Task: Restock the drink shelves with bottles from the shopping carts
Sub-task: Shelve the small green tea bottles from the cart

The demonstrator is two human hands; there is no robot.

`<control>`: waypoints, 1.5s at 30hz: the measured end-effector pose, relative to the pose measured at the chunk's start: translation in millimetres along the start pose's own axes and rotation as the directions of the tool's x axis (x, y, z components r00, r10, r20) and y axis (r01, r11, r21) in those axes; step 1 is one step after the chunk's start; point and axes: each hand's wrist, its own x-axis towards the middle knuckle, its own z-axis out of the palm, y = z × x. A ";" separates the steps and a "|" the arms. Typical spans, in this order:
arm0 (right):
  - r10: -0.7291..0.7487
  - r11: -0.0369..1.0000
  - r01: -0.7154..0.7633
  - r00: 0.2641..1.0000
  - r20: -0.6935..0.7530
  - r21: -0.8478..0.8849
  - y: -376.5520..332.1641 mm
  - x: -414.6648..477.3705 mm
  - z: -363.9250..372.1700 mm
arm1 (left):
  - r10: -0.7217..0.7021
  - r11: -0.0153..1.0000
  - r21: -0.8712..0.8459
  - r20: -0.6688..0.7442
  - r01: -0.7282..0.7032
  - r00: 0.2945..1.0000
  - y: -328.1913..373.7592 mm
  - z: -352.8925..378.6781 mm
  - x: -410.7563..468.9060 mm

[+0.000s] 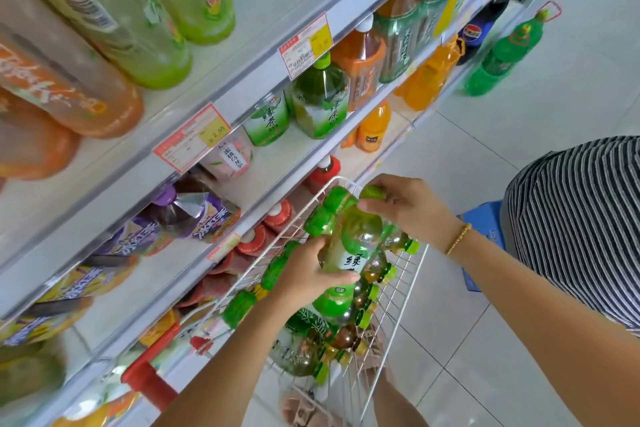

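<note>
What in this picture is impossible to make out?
Head view:
- Print on the price tags: too small.
- Labels of the top-shelf bottles: blurred, cut by the left edge.
- Label of the bottle: partly covered by the left hand.
- Its cap: partly under the right hand.
- Floor of the cart: hidden by bottles.

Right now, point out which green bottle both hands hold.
The green-tea bottle raised above the cart; left hand grips its body, right hand its top.

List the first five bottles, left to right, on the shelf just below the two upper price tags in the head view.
pink-label bottle → small green tea bottle → big green tea bottle → orange-label tea bottle → green-label brown tea bottle
</note>
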 end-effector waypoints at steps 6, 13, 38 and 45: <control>0.624 0.575 -0.680 0.724 0.293 0.455 17.8 -23.3 68.6 | -0.098 0.992 -0.107 -0.258 0.073 0.961 -24.6 -29.2 -37.5; 0.668 -0.369 -0.609 0.352 0.655 0.703 31.2 -85.1 179.6 | -0.095 0.992 -0.116 -0.416 0.050 0.904 -38.9 -67.3 -72.5; 0.308 0.802 -0.084 0.906 -0.290 0.591 -83.9 -110.3 54.3 | 0.100 0.969 -0.158 -0.454 -0.191 0.885 14.4 -94.3 -145.9; 0.022 0.818 0.276 0.862 -0.506 0.505 -141.1 -104.9 -58.4 | 0.327 0.839 -0.132 -0.654 -0.528 0.682 147.0 -115.1 -150.3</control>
